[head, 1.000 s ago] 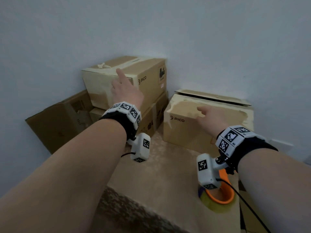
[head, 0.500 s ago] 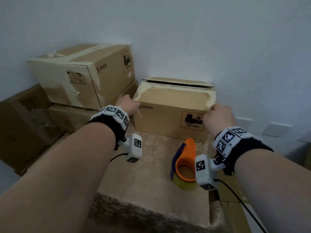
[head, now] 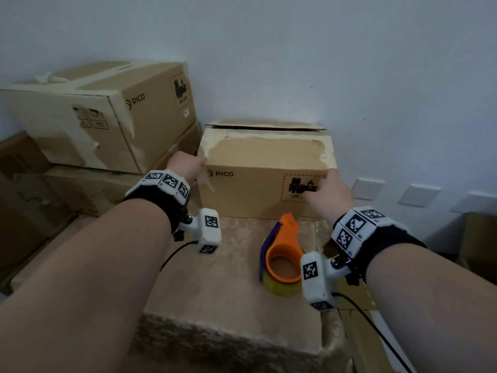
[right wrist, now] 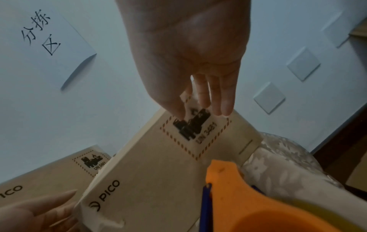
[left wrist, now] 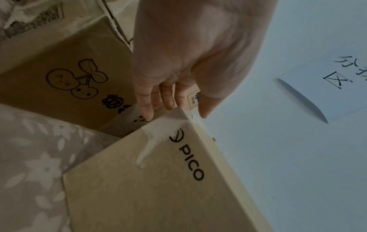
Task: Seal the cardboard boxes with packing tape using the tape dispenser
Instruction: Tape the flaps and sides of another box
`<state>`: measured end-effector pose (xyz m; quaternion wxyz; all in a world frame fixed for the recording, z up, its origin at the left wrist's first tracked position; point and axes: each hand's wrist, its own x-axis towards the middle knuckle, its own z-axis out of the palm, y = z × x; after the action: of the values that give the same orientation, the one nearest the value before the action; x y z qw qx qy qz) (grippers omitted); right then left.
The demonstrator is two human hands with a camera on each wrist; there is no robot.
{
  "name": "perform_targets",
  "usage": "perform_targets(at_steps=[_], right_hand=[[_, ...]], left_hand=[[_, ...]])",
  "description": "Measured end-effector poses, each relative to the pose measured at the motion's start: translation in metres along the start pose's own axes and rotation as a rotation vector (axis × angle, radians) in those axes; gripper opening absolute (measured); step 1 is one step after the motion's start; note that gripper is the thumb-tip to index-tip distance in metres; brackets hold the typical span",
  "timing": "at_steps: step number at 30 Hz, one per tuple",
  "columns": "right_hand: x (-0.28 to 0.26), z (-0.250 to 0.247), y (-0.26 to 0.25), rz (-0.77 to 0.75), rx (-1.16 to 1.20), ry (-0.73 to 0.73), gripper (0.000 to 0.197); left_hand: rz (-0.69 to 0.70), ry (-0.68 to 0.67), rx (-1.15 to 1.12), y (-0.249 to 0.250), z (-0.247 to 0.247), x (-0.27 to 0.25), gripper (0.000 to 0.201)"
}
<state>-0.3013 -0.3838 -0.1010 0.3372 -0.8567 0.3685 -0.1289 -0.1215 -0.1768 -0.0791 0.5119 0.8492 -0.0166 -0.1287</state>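
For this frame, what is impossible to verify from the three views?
- Box contents: head view, top flaps cover them.
- Left hand fingertips: behind the box's left corner in head view.
- Tape dispenser roll: right wrist camera partly covers it; tape end unseen.

A storage or sorting corner. Stacked cardboard boxes (head: 102, 114) stand against a plain wall (head: 322, 63). A handwritten paper sign (right wrist: 39, 44) is stuck on it.

Dim bluish light, soft shadows, wide-angle bending (edges mostly), slight blur
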Motion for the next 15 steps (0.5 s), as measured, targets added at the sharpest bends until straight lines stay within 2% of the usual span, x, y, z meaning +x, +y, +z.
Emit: perform_targets(at_steps=[3, 7, 11, 15], right_hand=[[-0.005, 0.007, -0.003, -0.016, -0.117, -0.097, 0.039], [-0.022, 0.018, -0.003, 0.036, -0.222, -0.386, 0.026], [-0.041, 0.027, 0.003, 0.216, -0.161, -0.657, 0.033], [-0.057, 0.034, 0.002, 0.207, -0.217, -0.753, 0.043]], left_hand=[[-0.017, 0.007, -0.019, -0.006, 0.001, -0.008, 0.034], [0.032, -0.026, -0.010, -0.013, 0.007, -0.016, 0.028], [0.042, -0.068, -0.041, -0.014, 0.006, -0.026, 0.016], [0.026, -0.121, -0.100, -0.018, 0.004, -0.039, 0.010]])
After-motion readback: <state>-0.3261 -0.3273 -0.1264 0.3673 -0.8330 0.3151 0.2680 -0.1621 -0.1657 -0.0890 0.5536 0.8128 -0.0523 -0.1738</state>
